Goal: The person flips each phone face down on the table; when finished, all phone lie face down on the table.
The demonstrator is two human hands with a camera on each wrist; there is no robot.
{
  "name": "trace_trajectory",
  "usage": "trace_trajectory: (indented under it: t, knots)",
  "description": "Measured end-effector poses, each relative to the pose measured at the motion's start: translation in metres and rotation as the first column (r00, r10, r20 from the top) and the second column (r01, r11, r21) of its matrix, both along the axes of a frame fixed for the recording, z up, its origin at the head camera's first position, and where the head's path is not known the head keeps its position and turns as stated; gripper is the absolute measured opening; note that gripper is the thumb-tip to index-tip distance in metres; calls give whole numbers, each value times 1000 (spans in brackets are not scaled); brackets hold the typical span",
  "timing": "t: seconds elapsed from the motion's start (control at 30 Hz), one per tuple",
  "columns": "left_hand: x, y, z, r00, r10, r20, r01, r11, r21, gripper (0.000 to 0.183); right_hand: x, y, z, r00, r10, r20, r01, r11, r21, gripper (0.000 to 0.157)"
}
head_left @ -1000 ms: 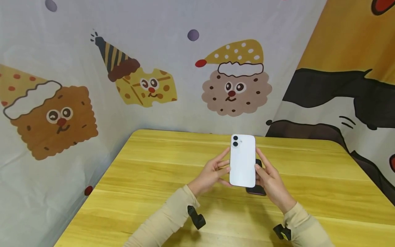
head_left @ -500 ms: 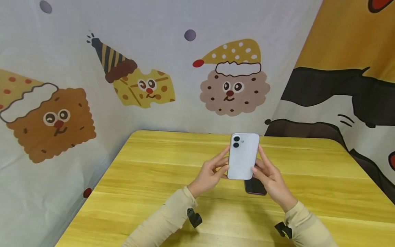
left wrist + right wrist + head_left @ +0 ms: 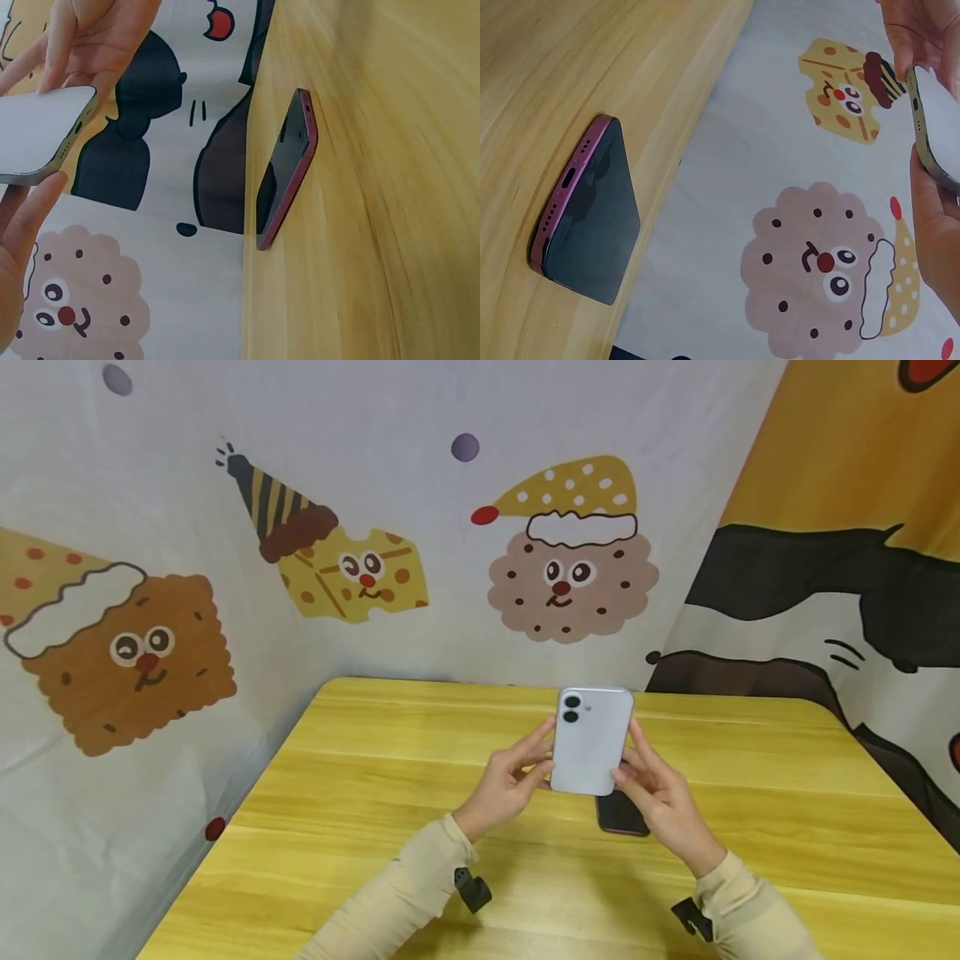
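Note:
A white smartphone point(image 3: 592, 743) with two rear lenses is held up over the table, its back toward the head camera and its top tilted away. My left hand point(image 3: 504, 787) pinches its left edge between thumb and fingers. On the opposite edge, my right hand point(image 3: 663, 797) grips it the same way. Both wrist views show the white phone's bottom edge with its charging port point(image 3: 78, 128). Lying screen up on the table is a second smartphone, dark with a purple-red frame point(image 3: 592, 210); in the head view the white phone and my right hand partly cover it.
The wooden table point(image 3: 360, 760) reaches back to a fabric backdrop point(image 3: 420, 652) printed with cartoon biscuits and cheese. Black wrist cameras hang below both sleeves, the left camera point(image 3: 472, 890) and the right camera point(image 3: 692, 918).
The white phone has tipped, so its back looks shorter and its lower edge sits higher, showing less of the dark phone's upper part. Both hands kept their hold throughout.

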State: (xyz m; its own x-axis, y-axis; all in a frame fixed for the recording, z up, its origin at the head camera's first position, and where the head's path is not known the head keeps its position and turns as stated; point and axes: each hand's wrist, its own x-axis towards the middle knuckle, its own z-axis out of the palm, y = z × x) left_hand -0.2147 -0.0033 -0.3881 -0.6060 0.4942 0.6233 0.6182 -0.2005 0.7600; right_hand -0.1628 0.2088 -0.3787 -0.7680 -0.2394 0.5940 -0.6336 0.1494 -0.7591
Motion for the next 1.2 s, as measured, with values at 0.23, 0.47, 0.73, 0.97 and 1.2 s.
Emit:
trace_trajectory:
  t: [0.23,0.47,0.73,0.97,1.2]
  knots:
    - [3,-3,11,990,-51,133,57,998,-39,57,1,1,0,1000,10,22,-9,1000,-21,69]
    - [4,-8,23,928,-134,349,163,985,-56,63,2,3,2,982,83,168,-75,996,-52,70]
    - [-7,-7,9,700,-280,657,237,959,156,58,1,-1,6,836,393,382,-233,886,-401,68]
    - [-7,-6,13,475,-232,849,80,972,222,51,-2,-6,14,659,470,587,-121,837,-534,65]
    - [-5,-5,17,296,-223,929,-1,972,234,43,-3,-10,21,537,458,709,20,833,-553,60]
